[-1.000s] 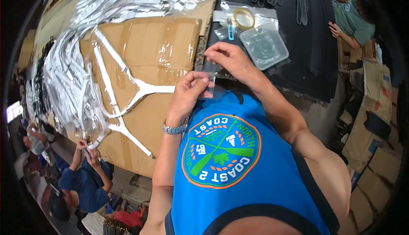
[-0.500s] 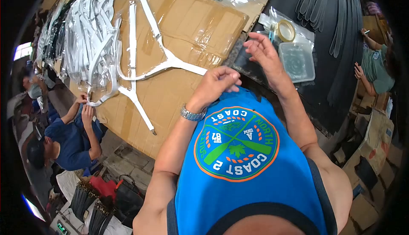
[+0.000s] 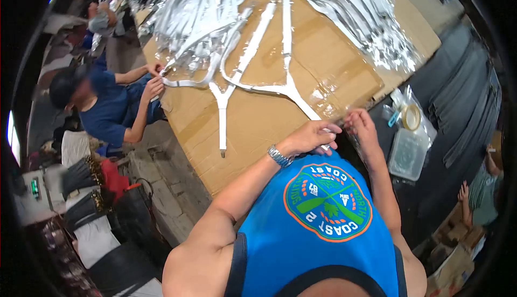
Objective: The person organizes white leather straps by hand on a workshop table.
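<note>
My left hand (image 3: 315, 137), with a watch on its wrist, is closed on the end of a white suspender strap (image 3: 303, 105) at the cardboard's near edge. The strap runs up to a Y-shaped joint and on across the cardboard (image 3: 258, 127). Just right of it, my right hand (image 3: 363, 128) has its fingers drawn together in a pinch; anything between them is too small to make out. Another white Y-shaped suspender (image 3: 222, 115) lies to the left, its clip pointing toward me.
Many plastic-wrapped white straps (image 3: 199, 14) cover the far side. On the dark surface at right are a clear plastic box (image 3: 407, 154), a tape roll (image 3: 411, 117) and black straps (image 3: 466, 97). A co-worker (image 3: 110, 100) handles a strap at left; another person is far right.
The view has swung, shifting the table within it. My right hand has come from beside the plastic box to my left hand, and its fingers have closed. My left hand stays at the strap end.
</note>
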